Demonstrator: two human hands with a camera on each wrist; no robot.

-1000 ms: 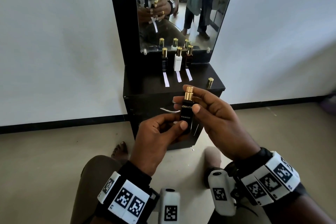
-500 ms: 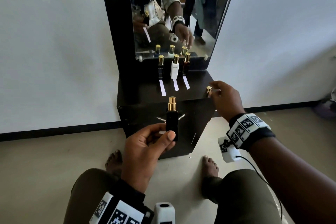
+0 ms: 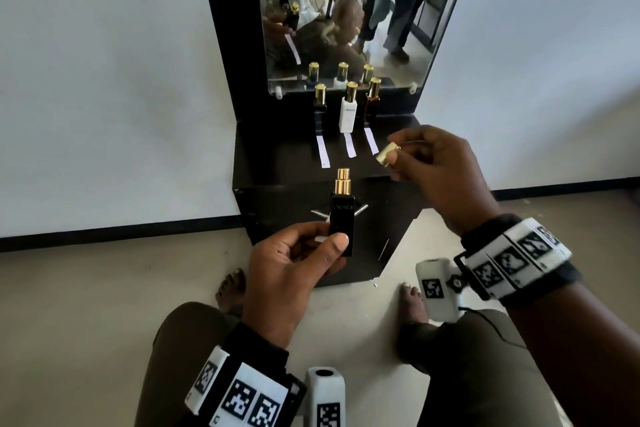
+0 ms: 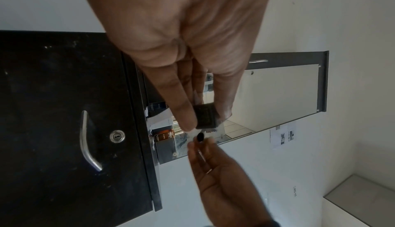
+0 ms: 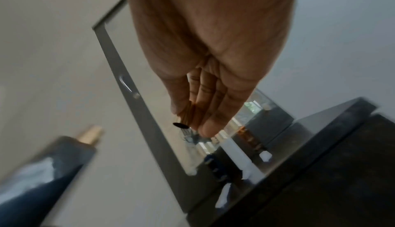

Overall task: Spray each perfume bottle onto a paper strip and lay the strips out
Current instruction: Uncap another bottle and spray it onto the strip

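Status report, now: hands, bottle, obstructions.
Left hand grips black bottle and a paper strip, nozzle bare. Right hand pinches gold cap. Three strips laid before capped bottles. Nothing between cap and nozzle.

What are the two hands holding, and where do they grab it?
The left hand grips the black perfume bottle by its lower body, thumb on the front. The right hand pinches the gold cap by its sides with its fingertips.

Uncapped black bottle (image 3: 342, 218) stood upright mid-air, gold sprayer at twelve o'clock, its gold cap (image 3: 387, 152) tilted off at two o'clock, while three capped bottles (image 3: 347, 107) lined up at twelve behind three white strips (image 3: 349, 150).
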